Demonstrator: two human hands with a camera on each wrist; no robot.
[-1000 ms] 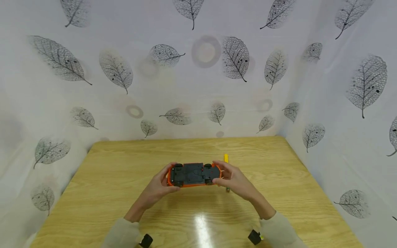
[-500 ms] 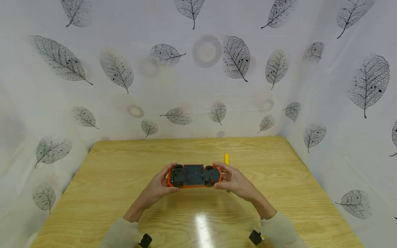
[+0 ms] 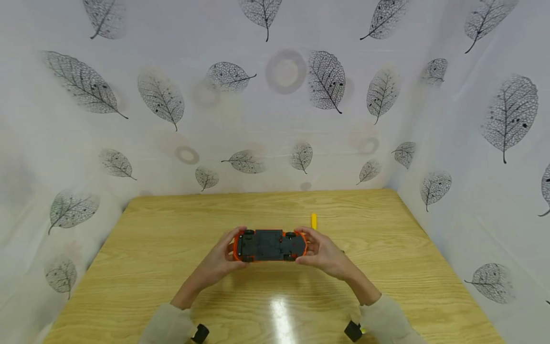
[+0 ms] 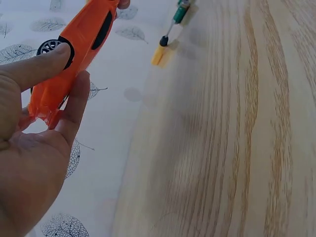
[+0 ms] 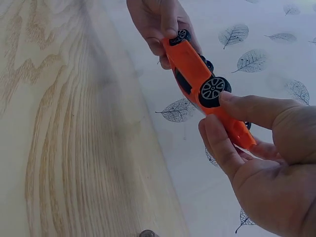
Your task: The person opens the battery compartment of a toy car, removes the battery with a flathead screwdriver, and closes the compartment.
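Observation:
An orange toy car [image 3: 269,245] is held up over the table in the head view, its black underside and wheels turned toward me. My left hand [image 3: 220,258] grips the car's left end, thumb on the near side and fingers on the far side. The opposite end is held by my right hand [image 3: 325,254] in the same way. In the left wrist view the left thumb presses by a wheel [image 4: 55,52] of the orange car [image 4: 84,37]. The right wrist view shows the right thumb against another wheel [image 5: 215,91].
Behind my right hand lies a yellow piece [image 3: 313,221]. The left wrist view shows it as the yellow end [image 4: 158,55] of a slim tool with a metal shaft and green part [image 4: 181,12]. A small round metallic thing [image 5: 147,233] shows at the right wrist view's bottom.
The car has come slightly down in the head view, still held at both ends. My right thumb has shifted slightly downward along the car's edge.

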